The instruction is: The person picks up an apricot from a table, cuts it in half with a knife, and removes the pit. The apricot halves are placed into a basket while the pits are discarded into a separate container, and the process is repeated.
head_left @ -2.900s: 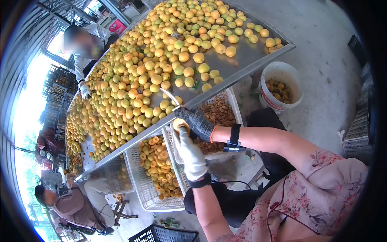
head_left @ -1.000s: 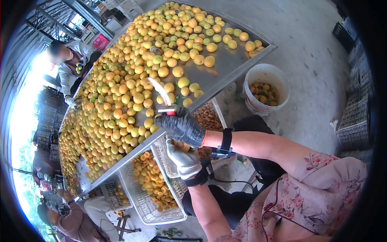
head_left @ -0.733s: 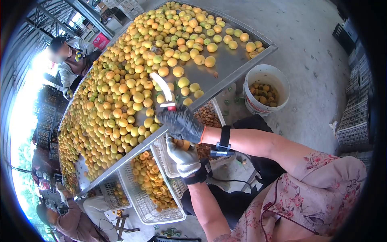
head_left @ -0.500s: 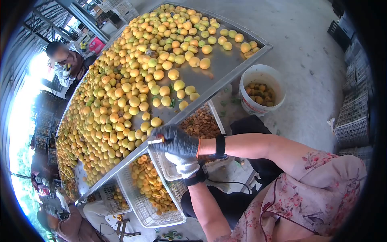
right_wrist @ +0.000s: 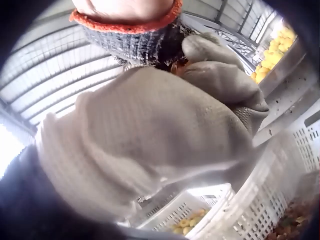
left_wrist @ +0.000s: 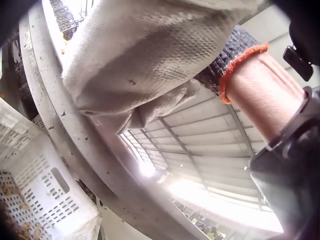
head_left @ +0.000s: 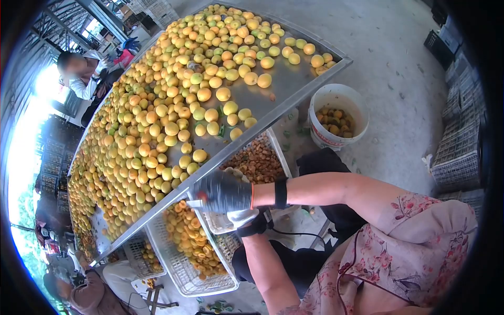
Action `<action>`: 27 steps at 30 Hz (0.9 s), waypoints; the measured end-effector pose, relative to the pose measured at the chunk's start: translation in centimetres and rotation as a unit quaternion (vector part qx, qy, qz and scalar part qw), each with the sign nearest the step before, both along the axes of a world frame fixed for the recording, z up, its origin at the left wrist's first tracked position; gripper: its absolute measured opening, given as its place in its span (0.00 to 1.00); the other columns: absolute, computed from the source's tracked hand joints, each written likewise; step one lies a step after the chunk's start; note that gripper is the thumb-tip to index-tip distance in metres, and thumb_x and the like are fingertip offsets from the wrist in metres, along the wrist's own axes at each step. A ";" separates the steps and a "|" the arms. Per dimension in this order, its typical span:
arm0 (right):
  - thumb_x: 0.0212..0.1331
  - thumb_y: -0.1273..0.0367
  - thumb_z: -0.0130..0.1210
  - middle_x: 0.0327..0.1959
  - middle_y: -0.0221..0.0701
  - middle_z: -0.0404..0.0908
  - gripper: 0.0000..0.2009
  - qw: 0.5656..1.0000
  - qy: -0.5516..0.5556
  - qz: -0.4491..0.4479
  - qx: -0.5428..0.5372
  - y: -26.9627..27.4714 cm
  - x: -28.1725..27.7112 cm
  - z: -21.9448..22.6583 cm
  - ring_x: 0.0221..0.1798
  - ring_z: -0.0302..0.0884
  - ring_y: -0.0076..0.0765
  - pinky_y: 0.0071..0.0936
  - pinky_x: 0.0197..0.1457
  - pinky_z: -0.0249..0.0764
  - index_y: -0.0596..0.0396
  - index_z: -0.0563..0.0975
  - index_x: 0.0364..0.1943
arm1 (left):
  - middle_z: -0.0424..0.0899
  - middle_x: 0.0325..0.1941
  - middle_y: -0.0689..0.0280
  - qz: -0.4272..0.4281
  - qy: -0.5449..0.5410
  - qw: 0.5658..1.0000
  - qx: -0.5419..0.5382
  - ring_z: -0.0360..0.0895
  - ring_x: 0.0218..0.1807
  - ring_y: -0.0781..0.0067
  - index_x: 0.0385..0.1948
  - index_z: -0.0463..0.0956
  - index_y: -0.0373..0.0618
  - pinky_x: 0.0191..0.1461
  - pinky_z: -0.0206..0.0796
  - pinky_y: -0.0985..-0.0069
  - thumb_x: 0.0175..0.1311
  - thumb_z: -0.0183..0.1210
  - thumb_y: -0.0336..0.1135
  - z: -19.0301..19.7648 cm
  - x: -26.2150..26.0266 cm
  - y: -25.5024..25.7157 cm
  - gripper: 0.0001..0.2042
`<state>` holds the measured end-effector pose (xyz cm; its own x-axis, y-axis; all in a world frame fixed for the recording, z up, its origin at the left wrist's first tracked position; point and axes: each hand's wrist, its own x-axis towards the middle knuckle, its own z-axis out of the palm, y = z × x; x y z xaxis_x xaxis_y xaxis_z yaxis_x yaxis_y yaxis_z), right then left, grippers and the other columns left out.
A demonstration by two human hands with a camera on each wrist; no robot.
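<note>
My right hand (head_left: 223, 191), in a dark grey glove with an orange cuff, grips a curved knife (head_left: 195, 203); only a short pale piece of it shows, with red beside the fingers. My left hand (head_left: 242, 218), in a white glove, is directly below and mostly covered by the right. In the right wrist view the white glove (right_wrist: 165, 115) has curled fingers close against the dark glove (right_wrist: 135, 45). The apricot seen earlier in the left hand is now hidden. Both hands are over the white crates at the table's near edge, beside many loose apricots (head_left: 157, 126).
The metal table's raised rim (head_left: 294, 102) runs close past the hands. Below it stand a white crate (head_left: 210, 289) of apricot halves and another crate (head_left: 278, 152) of brown stones. A white bucket (head_left: 321, 134) with fruit stands right. Two other people are at the left.
The right hand has come down from above the apricots to the left hand, and the knife's long blade has gone out of sight. The head view has shifted slightly.
</note>
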<state>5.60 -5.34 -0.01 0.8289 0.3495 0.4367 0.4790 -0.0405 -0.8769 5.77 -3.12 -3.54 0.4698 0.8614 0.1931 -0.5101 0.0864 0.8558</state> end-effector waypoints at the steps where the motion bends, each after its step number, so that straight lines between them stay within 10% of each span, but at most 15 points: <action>1: 0.53 0.64 0.59 0.22 0.34 0.74 0.08 0.997 -0.071 -0.026 -0.034 0.5 -0.5 -0.2 0.27 0.74 0.41 0.38 0.33 0.68 0.51 0.75 0.29 | 0.77 0.34 0.68 -0.040 0.015 0.999 -0.020 0.73 0.34 0.76 0.39 0.74 0.42 0.38 0.66 0.78 0.66 0.50 0.40 0.0 -0.3 0.1 0.11; 4: 0.57 0.63 0.55 0.23 0.34 0.74 0.09 0.990 -0.084 -0.037 -0.104 1.1 -0.6 -1.1 0.32 0.74 0.46 0.43 0.38 0.67 0.53 0.75 0.27 | 0.76 0.39 0.66 -0.112 0.046 0.991 -0.055 0.73 0.39 0.75 0.43 0.72 0.42 0.42 0.66 0.78 0.67 0.48 0.42 -0.1 -0.8 0.8 0.14; 10: 0.59 0.61 0.53 0.21 0.33 0.72 0.11 0.993 -0.009 -0.073 0.096 0.0 0.9 -1.6 0.29 0.74 0.42 0.44 0.34 0.67 0.53 0.73 0.27 | 0.76 0.50 0.63 -0.231 0.063 0.959 -0.152 0.73 0.48 0.73 0.51 0.70 0.41 0.52 0.64 0.76 0.70 0.43 0.46 0.0 -1.5 0.7 0.19; 11: 0.58 0.63 0.54 0.19 0.28 0.71 0.08 0.944 0.168 0.022 0.284 -0.9 2.1 -1.7 0.24 0.70 0.35 0.37 0.28 0.63 0.51 0.73 0.28 | 0.75 0.52 0.63 -0.279 0.039 0.937 -0.207 0.73 0.50 0.73 0.52 0.69 0.40 0.53 0.64 0.76 0.70 0.42 0.46 -0.1 -1.9 0.9 0.20; 13: 0.58 0.69 0.55 0.15 0.20 0.68 0.03 0.636 0.468 0.200 0.580 -2.4 3.7 -1.9 0.14 0.63 0.21 0.22 0.14 0.57 0.49 0.73 0.30 | 0.75 0.56 0.59 -0.405 -0.028 0.862 -0.304 0.73 0.54 0.63 0.58 0.66 0.39 0.60 0.63 0.66 0.70 0.42 0.47 -1.7 -2.0 2.1 0.23; 16: 0.60 0.66 0.55 0.10 0.21 0.64 0.09 0.739 0.484 0.069 0.464 -2.2 2.7 -0.1 0.08 0.57 0.22 0.23 0.10 0.51 0.48 0.73 0.23 | 0.73 0.57 0.59 -0.328 0.018 0.902 -0.281 0.73 0.55 0.63 0.58 0.66 0.39 0.61 0.63 0.67 0.70 0.43 0.49 -1.9 -1.8 1.5 0.24; 19: 0.60 0.65 0.56 0.08 0.20 0.61 0.12 0.724 0.498 0.040 0.476 -2.3 2.4 0.5 0.06 0.53 0.21 0.23 0.08 0.49 0.48 0.72 0.19 | 0.72 0.58 0.57 -0.228 0.162 0.960 -0.020 0.72 0.56 0.62 0.58 0.65 0.38 0.62 0.62 0.67 0.70 0.41 0.49 -2.7 -1.9 1.3 0.24; 27: 0.63 0.65 0.50 0.11 0.19 0.61 0.11 0.722 0.480 0.068 0.494 -3.1 3.3 -0.2 0.09 0.56 0.20 0.22 0.10 0.53 0.47 0.71 0.23 | 0.65 0.63 0.54 -0.227 0.078 0.968 -0.077 0.67 0.61 0.60 0.63 0.55 0.37 0.64 0.61 0.67 0.70 0.39 0.48 -2.2 -1.6 3.1 0.27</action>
<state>8.88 -8.46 -0.26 0.9023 0.3684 -0.2241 -0.4288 0.8214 -0.3761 4.16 0.00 -5.76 0.8192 0.5729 -0.0249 -0.2563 0.4045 0.8779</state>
